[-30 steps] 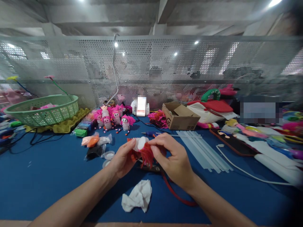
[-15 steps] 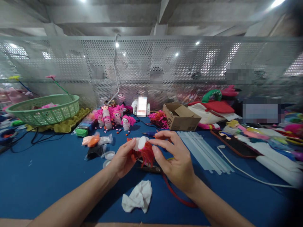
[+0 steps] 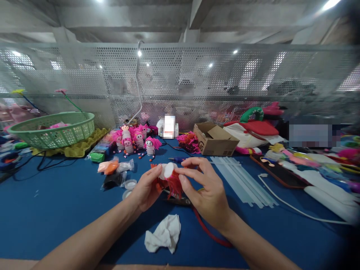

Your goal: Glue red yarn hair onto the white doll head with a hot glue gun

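Note:
My left hand [image 3: 149,187] is closed around a small doll body [image 3: 169,170] with a round white end that faces up. Red and pink yarn [image 3: 174,185] hangs from its side. From the right, my right hand [image 3: 206,183] brings thumb and forefinger close together at the yarn beside the white end; its other fingers are curved and apart. Behind the doll, a dark-handled tool [image 3: 180,201] lies on the table, partly hidden. A crumpled white cloth [image 3: 163,234] rests nearer to me.
Several pink-haired dolls [image 3: 137,138] stand at the back, left of a yarn pile [image 3: 189,142] and a cardboard box [image 3: 216,138]. Translucent glue sticks [image 3: 244,182] lie right, near a white cable [image 3: 287,206]. A green basket [image 3: 56,131] and clay packets [image 3: 112,167] are left.
My right hand has shifted very slightly left, its fingertips closer to the white end. The left hand and the doll stay almost in place.

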The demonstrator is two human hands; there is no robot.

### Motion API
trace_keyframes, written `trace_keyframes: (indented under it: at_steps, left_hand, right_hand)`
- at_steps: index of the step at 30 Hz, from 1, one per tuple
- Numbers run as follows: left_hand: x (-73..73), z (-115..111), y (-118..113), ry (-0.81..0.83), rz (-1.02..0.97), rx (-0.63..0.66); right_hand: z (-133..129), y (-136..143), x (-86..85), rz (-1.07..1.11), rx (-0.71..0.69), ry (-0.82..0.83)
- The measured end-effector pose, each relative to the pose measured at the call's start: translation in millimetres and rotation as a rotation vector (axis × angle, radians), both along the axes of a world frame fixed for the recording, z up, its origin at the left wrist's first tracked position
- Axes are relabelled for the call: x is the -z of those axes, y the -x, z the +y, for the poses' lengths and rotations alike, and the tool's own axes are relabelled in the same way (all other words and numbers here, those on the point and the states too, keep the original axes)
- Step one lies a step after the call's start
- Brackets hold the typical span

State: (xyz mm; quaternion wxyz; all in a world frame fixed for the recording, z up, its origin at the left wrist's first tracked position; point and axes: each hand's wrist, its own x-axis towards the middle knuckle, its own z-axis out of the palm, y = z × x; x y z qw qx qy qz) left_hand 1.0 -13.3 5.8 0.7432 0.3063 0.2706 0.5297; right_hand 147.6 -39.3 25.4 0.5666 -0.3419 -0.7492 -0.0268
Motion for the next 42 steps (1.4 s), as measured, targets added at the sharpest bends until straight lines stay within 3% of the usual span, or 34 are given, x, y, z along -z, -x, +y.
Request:
trace_keyframes:
  at_steps: [16,42]
  left_hand:
    - [1.7,2.0,1.4,-0.020,0.039,-0.013]
    - [-1.0,-0.3,0.2,-0.055,0.011,-0.030]
  right_hand:
    - [-2.4,-0.6,-1.0,0.069,-0.079,0.068]
    - [-2.5,0.9,-0.9,0.072,-0.076,0.097]
